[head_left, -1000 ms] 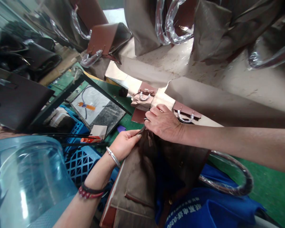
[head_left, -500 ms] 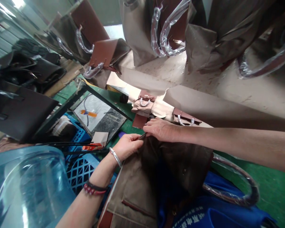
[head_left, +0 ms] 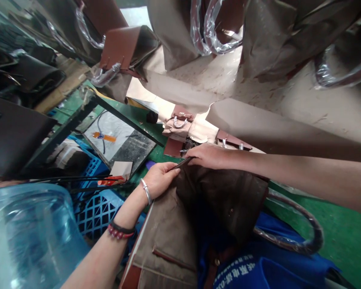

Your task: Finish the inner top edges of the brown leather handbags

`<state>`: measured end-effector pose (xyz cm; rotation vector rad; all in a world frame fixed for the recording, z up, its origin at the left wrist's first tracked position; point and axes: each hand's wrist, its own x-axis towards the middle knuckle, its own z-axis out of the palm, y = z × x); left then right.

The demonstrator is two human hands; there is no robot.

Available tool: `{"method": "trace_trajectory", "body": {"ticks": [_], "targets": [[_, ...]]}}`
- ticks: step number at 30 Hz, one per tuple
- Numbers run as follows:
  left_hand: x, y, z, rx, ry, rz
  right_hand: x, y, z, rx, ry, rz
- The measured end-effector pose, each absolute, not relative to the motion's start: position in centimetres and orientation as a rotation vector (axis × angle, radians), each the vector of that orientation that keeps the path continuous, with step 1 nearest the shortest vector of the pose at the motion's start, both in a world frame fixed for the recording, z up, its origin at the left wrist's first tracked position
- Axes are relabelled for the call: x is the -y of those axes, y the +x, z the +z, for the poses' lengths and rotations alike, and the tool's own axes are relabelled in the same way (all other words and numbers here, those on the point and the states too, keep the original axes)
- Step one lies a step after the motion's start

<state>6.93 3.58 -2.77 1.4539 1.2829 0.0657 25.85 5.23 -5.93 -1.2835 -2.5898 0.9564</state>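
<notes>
A brown handbag [head_left: 171,224] lies across my lap, over a blue apron [head_left: 243,269] with white print. My left hand [head_left: 161,176] pinches the bag's top edge between thumb and fingers. Just to its right, my right hand [head_left: 206,155] grips the same edge, its fingers curled over it. A short stretch of dark edge shows between the two hands. The bag's inside looks dark, and a pocket with reddish-brown trim is visible on it. One plastic-wrapped handle [head_left: 314,237] of the bag loops out at the right.
Several brown bags with wrapped handles stand on the workbench [head_left: 219,76] ahead. At the left are a clear blue plastic container [head_left: 33,233], a blue crate [head_left: 96,214] and a dark metal frame [head_left: 69,124]. An orange-handled tool [head_left: 112,180] lies near the crate.
My view has shifted slightly, so the bench and bags sit higher and more to the left. My hands have drawn a little apart along the bag's edge, with more of it showing between them.
</notes>
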Motion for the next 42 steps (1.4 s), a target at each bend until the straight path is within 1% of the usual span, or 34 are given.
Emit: {"method": "trace_trajectory", "body": {"ticks": [7, 13, 15, 17, 21, 24, 27, 32, 42], "targets": [[-3.9, 6.8, -3.2, -1.289, 1.426, 0.061, -6.2, 25.6, -6.4, 2.571, -1.22, 1.073], [-4.1, 6.6, -3.4, -1.296, 1.275, 0.076, -5.8, 25.8, -6.8, 2.316, -1.32, 1.102], [-4.2, 6.7, -3.4, -1.291, 1.235, 0.086, -5.3, 25.9, -6.7, 2.221, -1.383, 1.017], [-4.2, 6.8, -3.3, -1.297, 1.216, 0.092, -4.7, 26.1, -6.6, 2.243, -1.362, 0.822], [-3.9, 7.1, -3.0, -1.339, 1.21, 0.083, -3.5, 26.6, -6.6, 2.487, -1.124, 0.381], [-3.5, 7.3, -2.6, -1.336, 1.207, 0.097, -2.9, 26.8, -6.5, 2.548, -1.016, 0.189], [-2.9, 7.6, -2.2, -1.346, 1.246, 0.117, -2.6, 26.6, -6.1, 2.551, -1.033, 0.12], [-2.0, 7.6, -1.6, -1.363, 1.344, 0.142, -2.5, 25.8, -5.5, 2.488, -1.131, 0.127], [-0.6, 7.0, -0.9, -1.396, 1.457, 0.216, -0.9, 25.2, -4.4, 2.557, -1.01, 0.086]]}}
